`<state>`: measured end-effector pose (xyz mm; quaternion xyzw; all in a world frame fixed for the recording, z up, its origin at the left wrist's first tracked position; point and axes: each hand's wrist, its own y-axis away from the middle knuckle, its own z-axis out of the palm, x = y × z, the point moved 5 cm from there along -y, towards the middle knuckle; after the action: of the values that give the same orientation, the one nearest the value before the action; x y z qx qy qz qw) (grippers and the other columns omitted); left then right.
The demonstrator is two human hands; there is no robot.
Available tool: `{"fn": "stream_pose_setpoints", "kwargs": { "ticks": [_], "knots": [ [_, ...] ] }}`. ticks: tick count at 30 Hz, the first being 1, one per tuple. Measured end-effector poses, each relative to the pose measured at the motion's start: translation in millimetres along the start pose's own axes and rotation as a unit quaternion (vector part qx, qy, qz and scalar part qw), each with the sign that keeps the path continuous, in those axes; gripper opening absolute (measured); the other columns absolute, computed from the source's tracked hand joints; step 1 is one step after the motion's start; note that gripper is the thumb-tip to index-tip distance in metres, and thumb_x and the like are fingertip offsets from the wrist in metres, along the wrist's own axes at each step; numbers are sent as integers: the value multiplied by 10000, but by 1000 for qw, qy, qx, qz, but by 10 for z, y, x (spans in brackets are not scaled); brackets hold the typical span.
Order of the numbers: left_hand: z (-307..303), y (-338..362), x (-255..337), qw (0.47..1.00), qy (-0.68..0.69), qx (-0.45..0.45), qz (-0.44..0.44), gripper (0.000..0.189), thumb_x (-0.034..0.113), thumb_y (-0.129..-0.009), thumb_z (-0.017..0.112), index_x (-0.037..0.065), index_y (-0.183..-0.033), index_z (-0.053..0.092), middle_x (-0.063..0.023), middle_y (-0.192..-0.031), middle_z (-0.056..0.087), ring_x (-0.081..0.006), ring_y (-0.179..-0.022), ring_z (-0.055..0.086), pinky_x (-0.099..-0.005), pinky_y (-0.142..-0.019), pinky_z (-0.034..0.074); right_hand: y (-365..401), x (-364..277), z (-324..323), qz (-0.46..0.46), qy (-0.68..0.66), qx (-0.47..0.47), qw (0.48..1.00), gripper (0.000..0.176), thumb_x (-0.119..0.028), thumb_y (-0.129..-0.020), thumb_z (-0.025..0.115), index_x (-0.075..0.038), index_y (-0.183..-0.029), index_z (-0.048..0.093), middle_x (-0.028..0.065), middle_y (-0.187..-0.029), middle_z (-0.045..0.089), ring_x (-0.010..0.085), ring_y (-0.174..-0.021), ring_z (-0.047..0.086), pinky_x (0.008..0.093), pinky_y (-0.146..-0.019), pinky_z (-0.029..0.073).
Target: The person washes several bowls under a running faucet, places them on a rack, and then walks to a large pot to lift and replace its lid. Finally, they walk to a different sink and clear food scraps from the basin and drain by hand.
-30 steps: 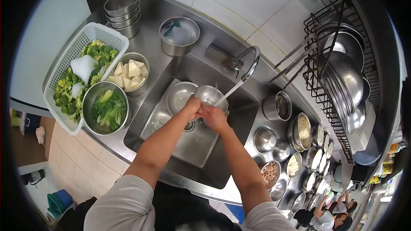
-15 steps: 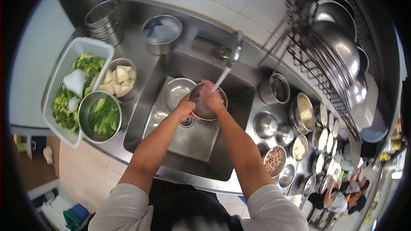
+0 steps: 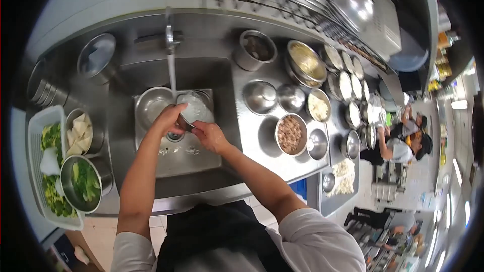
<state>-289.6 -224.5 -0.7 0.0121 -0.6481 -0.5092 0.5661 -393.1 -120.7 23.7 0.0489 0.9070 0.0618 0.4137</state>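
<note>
Over the sink [image 3: 174,168], a round metal bowl [image 3: 197,111] is tilted between my two hands. My left hand [image 3: 169,120] grips its left side, fingers closed on the rim. At the lower right edge, my right hand [image 3: 210,135] is closed on the same bowl. Water [image 3: 172,73] runs down from the faucet [image 3: 170,39] beside the bowl. A second metal bowl [image 3: 151,108] sits in the sink just left of my left hand. The tilted bowl looks wet inside; whether anything solid is in it cannot be made out.
Left of the sink stand a white basket [image 3: 70,219] of chopped greens, a bowl of pale chunks [image 3: 79,133] and a pot of leafy greens [image 3: 84,181]. On the right are metal bowls [image 3: 259,97] and diced meat [image 3: 291,134]. A rack [image 3: 282,12] hangs above; people [image 3: 401,148] stand far right.
My view has swung right, so the sink now appears further left. The bowl has tipped and moved out from under the stream. My right hand has moved from inside the bowl to its edge.
</note>
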Motion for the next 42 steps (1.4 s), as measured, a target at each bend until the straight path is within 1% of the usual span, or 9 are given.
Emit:
{"fn": "stream_pose_setpoints", "kwargs": {
  "ticks": [6, 8, 14, 16, 19, 30, 33, 36, 42],
  "knots": [
    [244, -257, 61, 953, -236, 81, 172, 661, 619, -771, 415, 52, -1093, 523, -114, -1007, 570, -175, -962, 518, -313, -784, 434, 495, 478, -247, 81, -610, 157, 773, 169, -134, -876, 446, -24, -978, 523, 22, -921, 576, 146, -885, 538, 266, -818, 397],
    [424, -411, -281, 984, 156, -79, -9, 599, 589, -765, 470, 77, -1064, 550, -77, -1005, 574, -160, -945, 527, -300, -761, 443, 602, 495, -325, 86, -763, 155, 621, 196, -128, -878, 432, -26, -1033, 495, 42, -963, 571, 152, -921, 535, 284, -873, 392],
    [943, -346, -518, 976, 197, -92, -12, 414, 464, -775, 562, 101, -973, 560, 0, -896, 569, -112, -776, 543, -274, -622, 466, 961, 1411, -189, 104, -742, 237, 618, 242, -190, -878, 434, -28, -1052, 477, 76, -992, 550, 173, -929, 527, 318, -867, 399],
    [1132, -272, -478, 972, 211, -106, -2, 356, 430, -792, 557, 105, -938, 572, 19, -834, 571, -91, -694, 538, -240, -566, 452, 1122, 1765, -171, -168, -856, 62, 485, 223, -168, -876, 435, -28, -1049, 452, 91, -996, 540, 192, -900, 526, 316, -807, 424],
    [1253, -264, -451, 977, 188, -100, 3, 297, 401, -803, 557, 109, -858, 570, 32, -741, 552, -76, -637, 516, -221, -540, 423, 1496, 1489, -528, 177, -734, 379, 535, 257, -189, -865, 442, -43, -1076, 426, 107, -1014, 526, 222, -909, 515, 346, -787, 420],
    [1900, -172, -587, 984, 147, -77, 61, 476, 307, -768, 628, 42, -1103, 419, -43, -895, 530, -120, -684, 537, -257, -593, 444, 1965, 1745, -959, 213, -684, 366, 594, 286, -94, -812, 410, -3, -1082, 383, 141, -1025, 515, 247, -858, 549, 356, -690, 457],
    [1941, -389, -890, 986, -26, 19, 166, 796, 395, -683, 689, -48, -1217, 300, -159, -960, 515, -209, -803, 550, -286, -687, 451, 2495, 1714, -1125, 408, -376, 444, 703, 294, -71, -777, 485, 8, -1059, 458, 148, -916, 533, 254, -730, 565, 380, -676, 460],
    [2026, -158, -782, 964, -164, 97, 185, 936, 461, -613, 708, -55, -1250, 255, -260, -1134, 415, -307, -1024, 461, -362, -841, 399, 3011, 1688, -1577, 306, 252, 536, 746, 447, -90, -695, 601, -52, -1110, 439, 152, -1065, 470, 323, -999, 458, 395, -849, 374],
    [1936, -27, -768, 954, -223, 97, 177, 946, 543, -656, 627, -40, -1281, 221, -293, -1218, 337, -356, -1136, 379, -387, -923, 342, 3104, 2143, -1852, 406, 318, 326, 793, 183, -170, -799, 469, -32, -827, 586, 164, -811, 578, 345, -770, 549, 438, -682, 420]
  ]
}}
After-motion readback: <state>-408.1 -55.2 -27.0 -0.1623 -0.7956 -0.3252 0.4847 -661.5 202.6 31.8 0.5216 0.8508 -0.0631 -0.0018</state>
